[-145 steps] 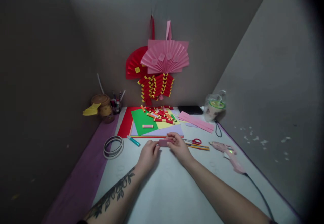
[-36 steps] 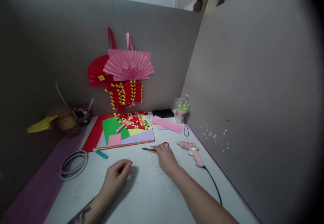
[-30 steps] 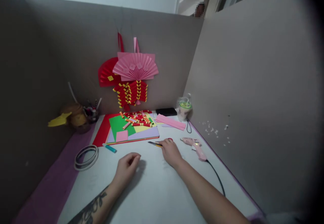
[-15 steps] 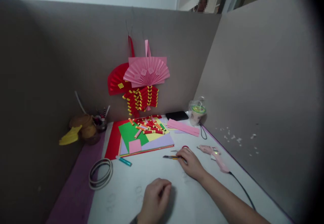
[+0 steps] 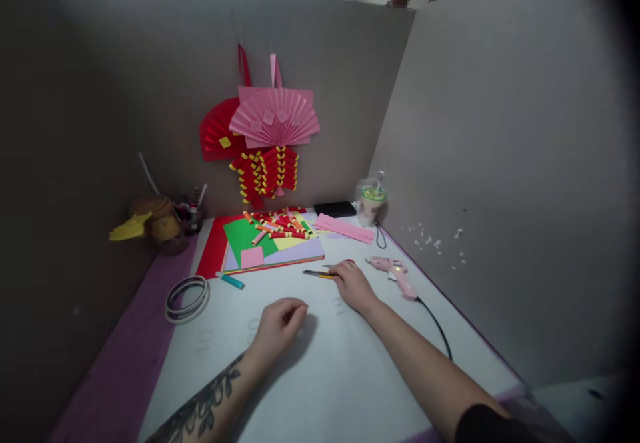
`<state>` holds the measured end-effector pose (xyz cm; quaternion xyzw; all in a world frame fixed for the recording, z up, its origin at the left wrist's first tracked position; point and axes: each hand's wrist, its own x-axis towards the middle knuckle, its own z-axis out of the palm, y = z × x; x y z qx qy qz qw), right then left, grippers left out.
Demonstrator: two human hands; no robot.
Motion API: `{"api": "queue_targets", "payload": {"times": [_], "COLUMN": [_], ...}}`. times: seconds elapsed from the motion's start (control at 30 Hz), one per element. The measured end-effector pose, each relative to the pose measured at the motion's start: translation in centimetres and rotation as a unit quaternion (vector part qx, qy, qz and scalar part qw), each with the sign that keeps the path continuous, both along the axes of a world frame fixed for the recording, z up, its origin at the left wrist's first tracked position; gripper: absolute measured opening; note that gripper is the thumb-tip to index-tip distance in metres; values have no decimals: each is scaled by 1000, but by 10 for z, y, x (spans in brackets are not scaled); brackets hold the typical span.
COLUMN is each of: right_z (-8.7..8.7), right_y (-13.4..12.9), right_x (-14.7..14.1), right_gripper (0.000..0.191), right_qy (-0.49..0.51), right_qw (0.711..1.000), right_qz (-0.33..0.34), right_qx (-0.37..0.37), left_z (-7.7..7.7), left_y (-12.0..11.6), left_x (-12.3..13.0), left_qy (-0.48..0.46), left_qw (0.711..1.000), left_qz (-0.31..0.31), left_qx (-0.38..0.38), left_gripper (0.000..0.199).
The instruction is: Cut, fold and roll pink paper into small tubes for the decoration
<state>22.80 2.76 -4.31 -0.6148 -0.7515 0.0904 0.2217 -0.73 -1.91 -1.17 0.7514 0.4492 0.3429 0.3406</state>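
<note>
My right hand rests low on the white table, its fingers bent down over the yellow handle of a craft knife. The knife's dark blade end points left; part of the handle is hidden under the hand. Just behind the fingers lies a pair of scissors with a red handle, mostly covered. My left hand lies loosely curled on the white table surface, with nothing visible in it. A teal glue pen or marker is to its upper left.
Coloured paper sheets bear several small paper rolls. A pink glue gun, its cord running forward, lies right. Tape rings are left. A phone and drink cup stand behind. Paper fans hang on the grey partition.
The view has tilted down and shifted right, so more of both forearms shows. Both hands keep about the same places on the table; the craft knife has not moved.
</note>
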Motion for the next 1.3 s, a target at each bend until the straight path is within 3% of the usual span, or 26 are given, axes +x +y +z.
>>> {"api": "queue_targets", "payload": {"times": [0.13, 0.23, 0.43, 0.53, 0.6, 0.7, 0.8, 0.9, 1.13, 1.3], "right_z": [13, 26, 39, 36, 33, 29, 31, 38, 63, 58], "right_y": [-3, -8, -12, -7, -2, 1, 0, 0, 5, 29], "right_x": [-3, -9, -13, -5, 1, 4, -1, -16, -93, -145], "right_gripper": [30, 33, 47, 44, 44, 41, 38, 32, 19, 21], "right_qy": [-70, -118, -149, -219, -241, -247, -271, -269, -203, -149], "right_qw": [997, 988, 985, 970, 964, 961, 957, 958, 972, 974], "right_qz": [-23, -87, -38, -40, -20, -3, -29, -53, 72, 166], "right_qx": [-23, -49, -72, -100, -111, -121, -105, -83, -96, -45], "left_z": [15, 29, 53, 55, 51, 43, 40, 40, 33, 31], "left_y": [6, 19, 47, 46, 42, 35, 33, 33, 34, 35], "left_x": [-10, -33, -124, -167, -184, -189, -180, -172, -170, -170], "left_qy": [130, 267, 423, 463, 461, 436, 428, 459, 506, 510], "left_qw": [985, 955, 900, 863, 853, 861, 872, 864, 844, 846], "left_qz": [-114, -118, 98, 204, 244, 256, 224, 188, 164, 149], "left_qx": [10, 57, 32, -11, -30, -59, -79, -86, -63, -38], "left_gripper": [27, 27, 26, 30, 33, 32, 27, 19, 21, 22]}}
